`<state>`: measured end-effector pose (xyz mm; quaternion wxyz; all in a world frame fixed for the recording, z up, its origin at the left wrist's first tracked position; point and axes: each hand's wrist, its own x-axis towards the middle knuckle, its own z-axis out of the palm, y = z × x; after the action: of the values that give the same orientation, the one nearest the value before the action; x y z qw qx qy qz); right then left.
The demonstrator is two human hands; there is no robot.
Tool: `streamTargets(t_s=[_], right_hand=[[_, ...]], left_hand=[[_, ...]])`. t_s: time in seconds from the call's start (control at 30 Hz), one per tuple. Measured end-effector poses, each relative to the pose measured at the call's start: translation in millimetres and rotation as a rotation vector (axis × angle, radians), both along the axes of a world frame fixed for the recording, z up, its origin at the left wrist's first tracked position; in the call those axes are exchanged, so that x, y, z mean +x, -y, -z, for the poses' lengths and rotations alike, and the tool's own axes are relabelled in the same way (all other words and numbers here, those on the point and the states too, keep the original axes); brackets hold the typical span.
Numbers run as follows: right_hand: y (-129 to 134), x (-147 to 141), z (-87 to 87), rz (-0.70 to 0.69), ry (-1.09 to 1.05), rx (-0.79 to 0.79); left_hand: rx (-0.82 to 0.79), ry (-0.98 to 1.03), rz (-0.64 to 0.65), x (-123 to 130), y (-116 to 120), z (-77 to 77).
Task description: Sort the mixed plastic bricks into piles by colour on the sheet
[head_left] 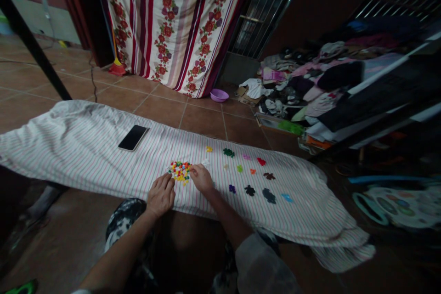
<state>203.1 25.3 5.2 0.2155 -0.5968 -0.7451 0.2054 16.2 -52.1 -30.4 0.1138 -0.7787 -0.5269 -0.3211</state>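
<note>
Mixed pile [179, 171] of small coloured pieces is spread around the middle of the table [93, 147], which is covered with a striped cloth. To its right, single-colour clusters are laid out in loose rows, from the larger grey cluster [269, 195], dark green cluster [228, 152] and black cluster [250, 190] down to the small orange cluster [253, 171]. The work is judged well under way but unfinished, as many colours are left mingled in the pile. The left hand [161, 195] is rested at the pile's near-left edge, its fingers loosely extended, with nothing seen gripped. The right hand's [201, 178] fingertips are drawn together at the pile's right side; whether a piece is grasped cannot be told.

Beyond the table, a flowered curtain [172, 23] is hung and clothes [310, 78] are heaped on the right; a purple basin [219, 95] is set between them. A phone [133, 138] is laid left of the pile, out of the way. Just beyond the right hand, the white cluster [206, 162] could easily be brushed.
</note>
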Motion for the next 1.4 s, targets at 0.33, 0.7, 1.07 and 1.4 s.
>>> streamTargets(t_s=[0.33, 0.7, 1.07, 1.4], right_hand=[[2, -5, 12.9, 0.003, 0.124, 0.028], [4, -1, 25.9, -0.003, 0.007, 0.146], [4, 10, 24.9, 0.005, -0.178, 0.143], [-21, 40, 5.2, 0.126, -0.093, 0.222]], left_hand=[[-0.008, 0.008, -0.004, 0, 0, 1.8], [0.028, -0.016, -0.010, 0, 0, -0.1], [0.029, -0.026, -0.010, 0, 0, 1.3], [0.031, -0.008, -0.012, 1, 0, 0.2]])
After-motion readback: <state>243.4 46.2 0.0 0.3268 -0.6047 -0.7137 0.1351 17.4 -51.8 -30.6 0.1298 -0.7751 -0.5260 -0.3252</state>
